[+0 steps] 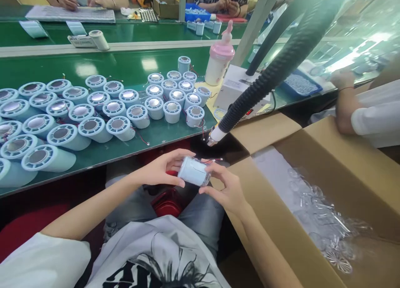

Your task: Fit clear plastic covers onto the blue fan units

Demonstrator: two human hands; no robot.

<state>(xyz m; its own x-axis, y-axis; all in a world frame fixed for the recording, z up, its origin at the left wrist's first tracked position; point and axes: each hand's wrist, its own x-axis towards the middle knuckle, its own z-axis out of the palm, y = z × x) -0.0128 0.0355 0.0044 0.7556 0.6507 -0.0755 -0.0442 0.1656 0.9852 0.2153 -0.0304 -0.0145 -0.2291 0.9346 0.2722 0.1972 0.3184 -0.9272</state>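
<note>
Between both hands, above my lap, a light blue cylinder [193,171] lies on its side, with thin red wires along its top edge and clear plastic at its right end. My left hand [165,168] grips its left end between thumb and fingers. Around the right end are the thumb and fingers of my right hand [223,184]. Many similar blue cylinders [64,137] stand in rows on the green table [125,152], several with wires trailing. Just above my right hand hangs the metal tip of a black hose [268,75].
An open cardboard box [343,167] at the right holds clear plastic parts [325,213]. Behind the cylinders stand a pink-lidded bottle [220,56] and a white device [234,88]. A blue tray [301,83] sits farther right. Other people's hands show across the table and at the right.
</note>
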